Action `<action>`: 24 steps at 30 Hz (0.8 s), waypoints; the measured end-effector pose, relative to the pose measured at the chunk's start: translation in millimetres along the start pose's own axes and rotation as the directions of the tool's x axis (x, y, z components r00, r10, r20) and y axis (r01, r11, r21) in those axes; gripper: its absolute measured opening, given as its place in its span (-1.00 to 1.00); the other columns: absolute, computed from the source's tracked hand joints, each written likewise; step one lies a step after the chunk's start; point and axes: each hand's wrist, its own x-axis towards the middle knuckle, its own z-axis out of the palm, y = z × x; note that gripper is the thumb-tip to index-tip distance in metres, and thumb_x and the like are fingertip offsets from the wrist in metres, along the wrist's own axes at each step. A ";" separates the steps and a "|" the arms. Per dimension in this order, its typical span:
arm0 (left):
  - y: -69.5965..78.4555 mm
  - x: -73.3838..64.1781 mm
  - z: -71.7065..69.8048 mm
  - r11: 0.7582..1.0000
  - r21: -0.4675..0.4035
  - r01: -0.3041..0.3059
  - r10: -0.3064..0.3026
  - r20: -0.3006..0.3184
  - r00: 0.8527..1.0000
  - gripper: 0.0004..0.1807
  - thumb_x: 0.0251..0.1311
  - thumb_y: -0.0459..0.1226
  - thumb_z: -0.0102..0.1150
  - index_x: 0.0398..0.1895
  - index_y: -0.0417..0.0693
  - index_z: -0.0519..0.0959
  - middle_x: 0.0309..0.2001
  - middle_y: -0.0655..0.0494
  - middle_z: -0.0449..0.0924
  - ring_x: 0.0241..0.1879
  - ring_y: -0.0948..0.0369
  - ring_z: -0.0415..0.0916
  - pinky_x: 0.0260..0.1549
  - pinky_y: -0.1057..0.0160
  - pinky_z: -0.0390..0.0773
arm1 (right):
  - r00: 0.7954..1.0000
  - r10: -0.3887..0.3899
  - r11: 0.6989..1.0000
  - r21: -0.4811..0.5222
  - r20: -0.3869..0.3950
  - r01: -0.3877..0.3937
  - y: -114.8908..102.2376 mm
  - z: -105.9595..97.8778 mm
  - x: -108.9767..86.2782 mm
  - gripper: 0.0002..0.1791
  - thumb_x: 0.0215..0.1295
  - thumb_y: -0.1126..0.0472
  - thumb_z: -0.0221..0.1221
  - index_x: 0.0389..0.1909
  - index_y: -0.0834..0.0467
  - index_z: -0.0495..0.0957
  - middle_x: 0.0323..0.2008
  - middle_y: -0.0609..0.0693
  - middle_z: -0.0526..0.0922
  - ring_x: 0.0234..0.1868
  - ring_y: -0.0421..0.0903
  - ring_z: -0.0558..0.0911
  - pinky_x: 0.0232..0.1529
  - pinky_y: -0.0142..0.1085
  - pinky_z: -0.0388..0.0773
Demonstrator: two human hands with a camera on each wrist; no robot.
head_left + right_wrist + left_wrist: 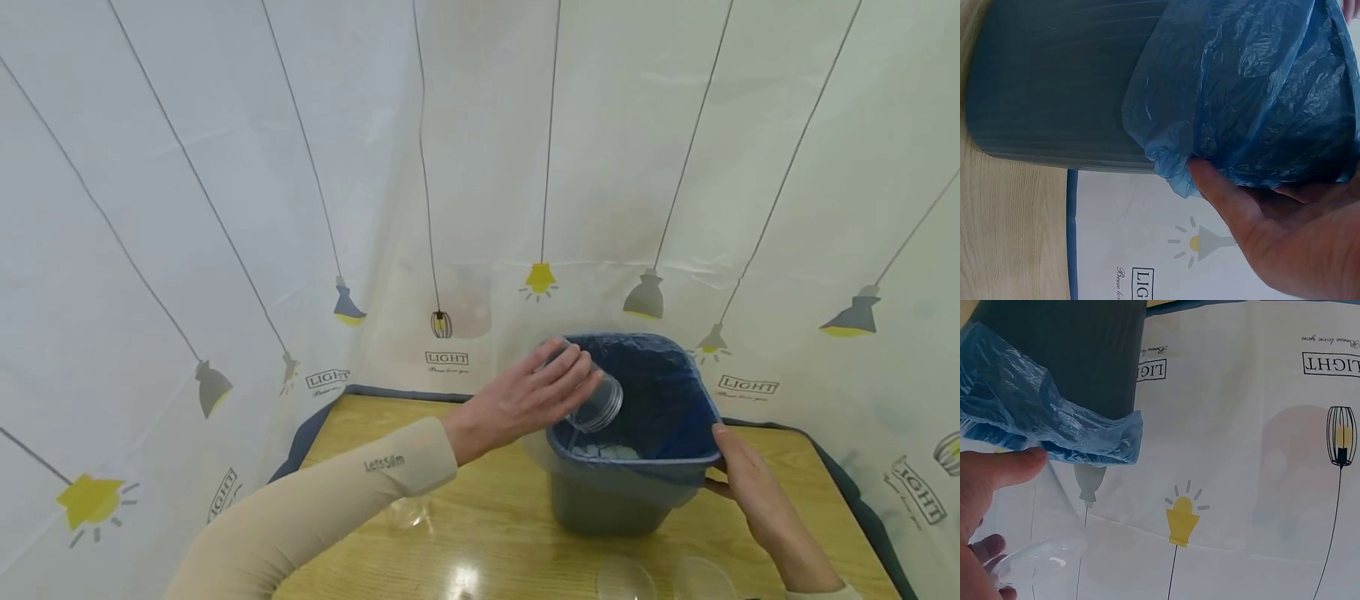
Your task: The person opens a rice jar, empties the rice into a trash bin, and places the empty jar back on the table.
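Note:
My left hand [534, 392] grips a clear plastic jar [602, 410], tilted with its mouth down over the opening of a grey trash bin [611, 504]. In the left wrist view the thumb and curled fingers hold the see-through jar [1054, 556] beside the bin's top. A thin blue bag [667, 383] lines the bin and folds down over its rim. Something pale [603, 452] lies inside the bag. At the bin's right side, my right hand [761, 492] holds the rim. The right wrist view shows its thumb against the bunched liner [1172, 156], with the other fingers partly hidden.
The bin stands on a wood-grain table [495, 500]. A clear container [408, 511] is near my left sleeve. Two clear round pieces, a left one [626, 577] and a right one [703, 577], lie at the front. A lamp-printed cloth [480, 183] hangs behind the table.

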 end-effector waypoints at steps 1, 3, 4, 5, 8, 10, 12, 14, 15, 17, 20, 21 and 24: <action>0.2 0.0 0.1 1.000 -0.001 0.002 -0.002 -0.004 1.000 -0.29 0.42 -0.25 0.17 0.59 -0.06 0.19 0.42 -0.09 0.31 0.38 -0.02 0.29 0.45 -0.07 0.19 | 1.000 0.001 1.000 -0.001 0.000 -0.001 0.1 0.0 -0.1 -0.08 0.66 -0.24 -0.50 0.57 0.51 -0.23 0.51 0.56 -0.01 0.50 0.47 0.09 0.11 0.02 0.63; 0.8 -0.3 0.3 1.000 -0.004 0.006 -0.006 -0.010 1.000 -0.31 0.44 -0.26 0.16 0.58 -0.05 0.21 0.41 -0.08 0.33 0.37 -0.01 0.30 0.44 -0.06 0.21 | 1.000 -0.001 1.000 -0.003 0.000 0.001 0.5 0.1 -0.4 -0.08 0.66 -0.24 -0.49 0.56 0.52 -0.23 0.51 0.56 -0.01 0.50 0.47 0.09 0.11 0.01 0.64; 1.0 -0.6 0.3 1.000 -0.009 0.006 -0.006 -0.008 1.000 -0.32 0.44 -0.26 0.16 0.58 -0.05 0.21 0.41 -0.09 0.32 0.37 -0.01 0.30 0.44 -0.07 0.21 | 1.000 -0.004 1.000 -0.004 0.001 0.004 0.7 0.2 -0.6 -0.08 0.66 -0.24 -0.49 0.56 0.52 -0.23 0.51 0.56 -0.02 0.50 0.47 0.09 0.11 0.01 0.64; 1.0 -1.2 0.3 1.000 -0.013 0.004 -0.004 -0.003 1.000 -0.31 0.43 -0.27 0.16 0.58 -0.05 0.21 0.42 -0.09 0.32 0.38 -0.02 0.30 0.44 -0.06 0.21 | 1.000 -0.008 1.000 -0.002 0.002 0.008 1.0 0.2 -0.8 -0.08 0.66 -0.24 -0.49 0.56 0.52 -0.23 0.51 0.56 -0.02 0.50 0.47 0.08 0.10 -0.01 0.64; 0.3 -2.3 -0.5 1.000 -0.011 0.001 -0.001 0.008 1.000 -0.28 0.43 -0.25 0.18 0.60 -0.07 0.18 0.44 -0.11 0.29 0.40 -0.03 0.27 0.46 -0.08 0.18 | 1.000 -0.012 1.000 -0.001 0.002 0.012 1.6 0.1 -1.2 -0.08 0.67 -0.24 -0.48 0.56 0.52 -0.23 0.51 0.56 -0.02 0.50 0.48 0.08 0.09 -0.03 0.65; -0.9 -2.9 -1.7 1.000 -0.008 -0.006 0.006 0.036 0.999 -0.23 0.41 -0.22 0.21 0.61 -0.09 0.14 0.46 -0.12 0.26 0.43 -0.04 0.24 0.48 -0.09 0.13 | 1.000 -0.012 1.000 -0.001 0.000 0.012 1.2 0.1 -1.5 -0.08 0.66 -0.24 -0.48 0.56 0.52 -0.23 0.51 0.56 -0.02 0.50 0.48 0.08 0.09 -0.01 0.65; -2.1 -2.8 -2.3 1.000 -0.003 -0.008 0.008 0.043 0.999 -0.21 0.40 -0.22 0.22 0.62 -0.09 0.13 0.47 -0.13 0.25 0.44 -0.04 0.23 0.50 -0.10 0.11 | 1.000 -0.011 1.000 -0.002 -0.003 0.011 0.8 0.2 -1.9 -0.08 0.66 -0.24 -0.48 0.56 0.52 -0.22 0.50 0.56 0.00 0.49 0.48 0.10 0.10 0.00 0.64; -2.8 -3.1 -2.6 1.000 -0.003 -0.014 0.014 0.055 0.998 -0.20 0.39 -0.22 0.23 0.62 -0.08 0.12 0.48 -0.13 0.24 0.45 -0.04 0.22 0.51 -0.09 0.08 | 1.000 -0.012 1.000 -0.004 -0.005 0.012 0.2 0.2 -2.0 -0.08 0.66 -0.24 -0.48 0.56 0.52 -0.21 0.50 0.56 0.01 0.49 0.47 0.11 0.10 0.01 0.64; -2.8 -3.1 -2.3 1.000 -0.004 -0.015 0.016 0.054 0.998 -0.20 0.39 -0.23 0.24 0.62 -0.08 0.12 0.48 -0.13 0.24 0.45 -0.04 0.22 0.50 -0.09 0.09 | 1.000 -0.013 1.000 -0.006 -0.005 0.012 0.1 0.2 -1.9 -0.09 0.66 -0.24 -0.49 0.56 0.52 -0.21 0.50 0.55 0.01 0.49 0.47 0.11 0.09 -0.02 0.65; -2.5 -2.2 -1.5 1.000 -0.010 -0.007 0.007 0.037 0.999 -0.22 0.39 -0.24 0.23 0.61 -0.09 0.15 0.46 -0.13 0.26 0.43 -0.04 0.24 0.49 -0.10 0.12 | 1.000 -0.018 1.000 -0.003 -0.004 0.018 0.0 0.1 -1.6 -0.10 0.67 -0.22 -0.49 0.56 0.52 -0.22 0.50 0.56 0.01 0.49 0.47 0.11 0.09 -0.03 0.65; -2.8 -0.8 -2.4 1.000 -0.021 0.003 -0.003 0.038 0.999 -0.24 0.40 -0.24 0.22 0.60 -0.10 0.17 0.45 -0.14 0.28 0.42 -0.05 0.26 0.47 -0.10 0.16 | 1.000 -0.021 1.000 -0.004 -0.001 0.021 -0.4 -0.5 -0.7 -0.11 0.68 -0.21 -0.50 0.56 0.52 -0.24 0.51 0.55 0.00 0.49 0.46 0.10 0.08 -0.10 0.64; -2.9 -0.3 -2.7 1.000 -0.025 0.007 -0.006 0.043 0.999 -0.24 0.40 -0.23 0.22 0.60 -0.10 0.17 0.45 -0.14 0.28 0.42 -0.05 0.26 0.46 -0.10 0.16 | 1.000 -0.020 1.000 -0.005 0.000 0.020 -0.5 -0.7 -0.4 -0.11 0.68 -0.20 -0.51 0.56 0.52 -0.24 0.51 0.54 -0.01 0.49 0.46 0.09 0.08 -0.11 0.64; -3.5 0.3 -4.3 1.000 -0.026 0.010 -0.009 0.059 0.998 -0.23 0.38 -0.22 0.24 0.60 -0.09 0.17 0.46 -0.13 0.27 0.43 -0.04 0.25 0.47 -0.09 0.15 | 1.000 -0.017 1.000 -0.003 0.004 0.017 -0.7 -1.0 -0.1 -0.12 0.68 -0.20 -0.50 0.56 0.52 -0.25 0.52 0.55 -0.03 0.50 0.45 0.09 0.08 -0.11 0.64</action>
